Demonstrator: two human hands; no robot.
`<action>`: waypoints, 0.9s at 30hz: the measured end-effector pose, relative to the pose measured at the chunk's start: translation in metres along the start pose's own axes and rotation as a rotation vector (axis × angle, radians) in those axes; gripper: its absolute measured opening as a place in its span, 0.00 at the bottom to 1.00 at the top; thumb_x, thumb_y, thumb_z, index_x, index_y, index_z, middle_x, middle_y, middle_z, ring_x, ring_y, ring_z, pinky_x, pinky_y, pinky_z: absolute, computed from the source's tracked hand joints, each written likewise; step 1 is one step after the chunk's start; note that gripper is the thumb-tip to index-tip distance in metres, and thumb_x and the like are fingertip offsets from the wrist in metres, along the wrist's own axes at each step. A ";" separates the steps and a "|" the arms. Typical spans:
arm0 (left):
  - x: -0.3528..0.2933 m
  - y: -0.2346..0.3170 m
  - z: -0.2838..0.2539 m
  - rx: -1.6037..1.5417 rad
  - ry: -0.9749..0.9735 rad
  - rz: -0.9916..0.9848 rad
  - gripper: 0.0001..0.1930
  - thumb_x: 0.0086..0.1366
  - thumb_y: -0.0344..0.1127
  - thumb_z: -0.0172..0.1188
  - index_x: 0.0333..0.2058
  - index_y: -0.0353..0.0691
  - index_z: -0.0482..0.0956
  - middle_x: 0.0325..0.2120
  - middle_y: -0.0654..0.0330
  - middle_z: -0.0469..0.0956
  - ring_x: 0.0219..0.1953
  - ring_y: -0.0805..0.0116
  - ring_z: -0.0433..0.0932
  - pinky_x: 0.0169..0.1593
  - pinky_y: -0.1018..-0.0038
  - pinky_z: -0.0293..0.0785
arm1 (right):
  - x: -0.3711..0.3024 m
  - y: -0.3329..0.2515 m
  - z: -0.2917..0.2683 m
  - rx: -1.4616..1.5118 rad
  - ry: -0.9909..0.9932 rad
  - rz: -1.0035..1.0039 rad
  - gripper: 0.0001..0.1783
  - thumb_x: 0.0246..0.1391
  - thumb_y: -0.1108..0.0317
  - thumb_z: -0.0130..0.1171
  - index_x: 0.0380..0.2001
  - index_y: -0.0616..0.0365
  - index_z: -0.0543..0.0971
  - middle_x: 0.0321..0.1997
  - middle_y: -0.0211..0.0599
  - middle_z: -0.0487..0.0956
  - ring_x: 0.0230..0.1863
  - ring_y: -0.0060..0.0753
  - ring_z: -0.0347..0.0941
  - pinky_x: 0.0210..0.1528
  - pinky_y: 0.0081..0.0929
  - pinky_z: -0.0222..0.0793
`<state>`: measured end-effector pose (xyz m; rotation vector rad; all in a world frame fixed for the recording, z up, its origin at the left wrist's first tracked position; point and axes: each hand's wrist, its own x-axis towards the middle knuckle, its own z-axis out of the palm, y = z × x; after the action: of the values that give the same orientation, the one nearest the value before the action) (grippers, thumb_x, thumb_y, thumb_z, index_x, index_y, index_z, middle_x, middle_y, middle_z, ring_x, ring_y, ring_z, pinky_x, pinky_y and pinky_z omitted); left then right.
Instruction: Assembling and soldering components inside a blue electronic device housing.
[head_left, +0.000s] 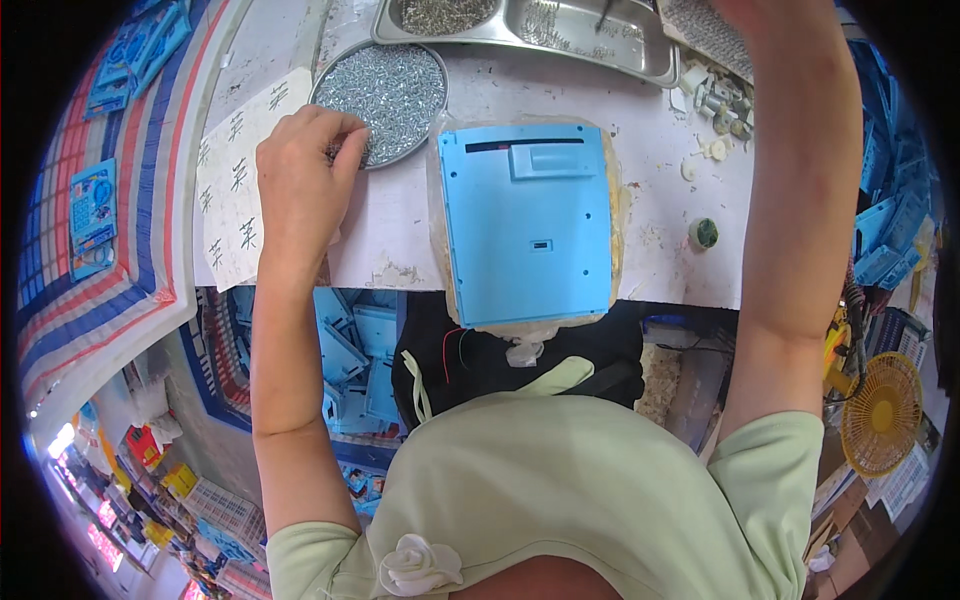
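Note:
My left hand [312, 165] is closed, thumb and fingers curled together at the near left edge of a round metal dish [444, 90] filled with small silver screws [385, 95]. What its fingertips hold, if anything, is hidden. My right arm stretches far forward, and only the base of my right hand [775, 12] shows at the top edge; its fingers are cut off from view. Between my arms a light blue plastic casing panel [525, 225] lies on a padded block wrapped in clear plastic [617, 200]. The panel has a dark slot near its far edge and several small screw holes.
A steel compartment tray [655, 68] with small metal parts stands at the back. Right of it lie loose metal and white pieces [720, 110], and a small green-topped pot [704, 234]. A handwritten paper sheet [240, 190] is at left. Blue casings [375, 335] fill a bin below.

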<state>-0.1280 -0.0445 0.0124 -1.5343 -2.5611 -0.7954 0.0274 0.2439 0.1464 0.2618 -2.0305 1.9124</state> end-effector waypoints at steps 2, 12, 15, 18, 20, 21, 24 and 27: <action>-0.002 -0.004 0.001 -0.030 0.086 -0.012 0.04 0.57 0.31 0.68 0.30 0.38 0.85 0.28 0.57 0.81 0.33 0.56 0.80 0.41 0.62 0.74 | -0.012 0.018 0.022 0.105 0.021 -0.066 0.34 0.50 0.68 0.67 0.62 0.63 0.73 0.40 0.43 0.81 0.42 0.38 0.78 0.47 0.34 0.76; -0.003 0.014 0.010 -0.233 0.082 -0.025 0.04 0.59 0.31 0.65 0.28 0.39 0.83 0.25 0.57 0.79 0.31 0.57 0.79 0.36 0.63 0.72 | -0.113 0.036 0.089 0.200 0.340 -0.036 0.23 0.54 0.72 0.64 0.53 0.69 0.73 0.22 0.30 0.74 0.20 0.18 0.67 0.26 0.21 0.67; -0.012 0.059 0.002 -0.533 -0.044 -0.016 0.03 0.59 0.30 0.66 0.31 0.39 0.83 0.26 0.59 0.79 0.31 0.60 0.79 0.35 0.65 0.71 | -0.117 0.043 0.091 0.181 0.371 -0.044 0.20 0.54 0.74 0.65 0.49 0.69 0.75 0.23 0.31 0.75 0.21 0.18 0.69 0.25 0.19 0.67; -0.022 0.095 -0.003 -0.544 -0.121 0.137 0.07 0.59 0.29 0.67 0.37 0.39 0.85 0.30 0.59 0.80 0.32 0.64 0.78 0.38 0.70 0.69 | -0.117 0.047 0.092 0.216 0.357 -0.044 0.19 0.54 0.74 0.65 0.48 0.68 0.75 0.24 0.31 0.76 0.22 0.17 0.70 0.26 0.18 0.66; -0.027 0.107 0.000 -0.446 -0.079 0.228 0.09 0.57 0.29 0.68 0.39 0.41 0.85 0.31 0.61 0.81 0.33 0.64 0.78 0.40 0.69 0.68 | -0.118 0.050 0.091 0.192 0.345 -0.028 0.19 0.54 0.74 0.65 0.48 0.68 0.75 0.24 0.31 0.75 0.23 0.18 0.71 0.26 0.18 0.66; -0.028 0.109 0.002 -0.446 -0.074 0.230 0.09 0.57 0.29 0.69 0.38 0.42 0.85 0.32 0.61 0.81 0.33 0.64 0.78 0.40 0.68 0.67 | -0.119 0.050 0.091 0.180 0.344 -0.029 0.19 0.54 0.74 0.64 0.48 0.68 0.75 0.23 0.31 0.75 0.22 0.18 0.71 0.26 0.18 0.66; -0.032 0.114 0.009 -0.443 -0.071 0.246 0.09 0.56 0.30 0.70 0.37 0.44 0.86 0.32 0.63 0.81 0.33 0.64 0.78 0.41 0.67 0.65 | -0.119 0.046 0.089 0.166 0.332 -0.065 0.19 0.55 0.73 0.63 0.50 0.67 0.74 0.22 0.30 0.73 0.21 0.19 0.69 0.26 0.20 0.67; -0.032 0.118 0.017 -0.397 -0.076 0.299 0.08 0.55 0.31 0.71 0.36 0.46 0.87 0.32 0.65 0.81 0.34 0.66 0.78 0.40 0.67 0.65 | -0.117 0.030 0.079 0.151 0.280 -0.133 0.22 0.60 0.67 0.59 0.55 0.61 0.71 0.20 0.27 0.69 0.20 0.20 0.63 0.26 0.25 0.66</action>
<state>-0.0097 -0.0186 0.0358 -2.0279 -2.2283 -1.2780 0.1154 0.1565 0.0727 0.1513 -1.6526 1.9023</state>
